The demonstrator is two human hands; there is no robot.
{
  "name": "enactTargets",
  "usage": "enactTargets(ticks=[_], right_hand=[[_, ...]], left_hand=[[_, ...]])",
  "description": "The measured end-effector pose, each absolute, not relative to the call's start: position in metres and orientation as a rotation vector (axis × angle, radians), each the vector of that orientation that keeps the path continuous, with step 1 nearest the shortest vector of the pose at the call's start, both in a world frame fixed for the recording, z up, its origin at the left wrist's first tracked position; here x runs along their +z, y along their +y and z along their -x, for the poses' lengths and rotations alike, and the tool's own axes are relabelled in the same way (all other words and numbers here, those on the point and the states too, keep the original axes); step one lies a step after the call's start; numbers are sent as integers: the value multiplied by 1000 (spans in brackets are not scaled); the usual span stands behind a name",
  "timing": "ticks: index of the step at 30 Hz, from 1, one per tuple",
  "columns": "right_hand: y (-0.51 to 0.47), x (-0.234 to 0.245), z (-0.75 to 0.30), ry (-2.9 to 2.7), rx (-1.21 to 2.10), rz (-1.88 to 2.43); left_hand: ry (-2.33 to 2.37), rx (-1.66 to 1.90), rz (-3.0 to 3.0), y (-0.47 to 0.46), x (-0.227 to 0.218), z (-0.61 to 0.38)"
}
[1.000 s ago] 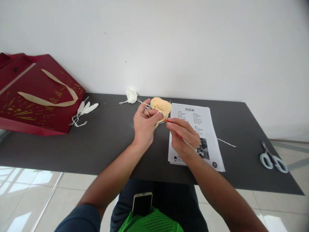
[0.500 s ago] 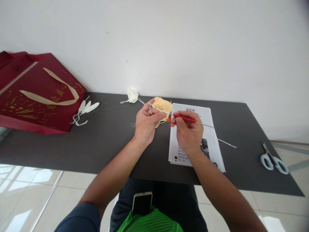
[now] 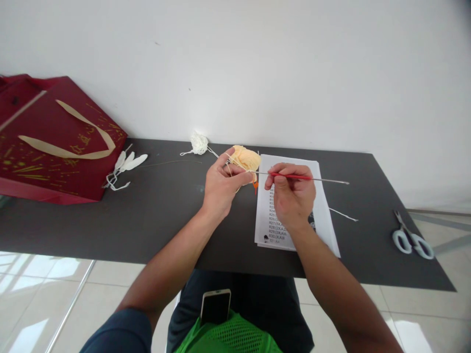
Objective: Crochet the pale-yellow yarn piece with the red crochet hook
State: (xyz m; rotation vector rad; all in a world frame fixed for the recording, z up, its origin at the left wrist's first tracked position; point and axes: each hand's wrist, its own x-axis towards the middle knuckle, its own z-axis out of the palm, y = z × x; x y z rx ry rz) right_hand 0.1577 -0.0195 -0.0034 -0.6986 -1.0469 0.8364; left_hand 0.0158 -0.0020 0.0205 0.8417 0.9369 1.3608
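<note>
My left hand [image 3: 220,191] pinches a small pale-yellow crochet piece [image 3: 253,177] between thumb and fingers, with yarn running over the raised index finger. Much of the piece is hidden by the fingers. An orange stitch marker [image 3: 255,186] dangles below it. In my right hand [image 3: 293,202] is a crochet hook [image 3: 331,181] with a red grip, held like a pen. Its left tip meets the yarn by my left fingertips. Just behind my left hand lies a pale-yellow yarn ball [image 3: 247,159].
Printed sheets [image 3: 263,230] lie under my right hand. White-handled scissors [image 3: 412,240] rest at the right end of the dark table [image 3: 162,215]. A white yarn ball [image 3: 199,143], white crocheted pieces [image 3: 128,162] and a red gift bag [image 3: 73,147] are leftward. A phone [image 3: 215,307] sits at my lap.
My right hand has shifted slightly right, drawing the hook back a little. The hook has turned from slanting to nearly level. My left hand keeps its pinch.
</note>
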Motion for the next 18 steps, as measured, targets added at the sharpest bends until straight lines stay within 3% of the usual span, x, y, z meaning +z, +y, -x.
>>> enactTargets(ticks=[6,18], right_hand=[[-30,-3,-155,-1155,657,777],[-21,0,-159,-950,957,661]], left_hand=[[1089,1473,-1035,-5,17,-18],[1066,1466,-1152,-7,18,-16]])
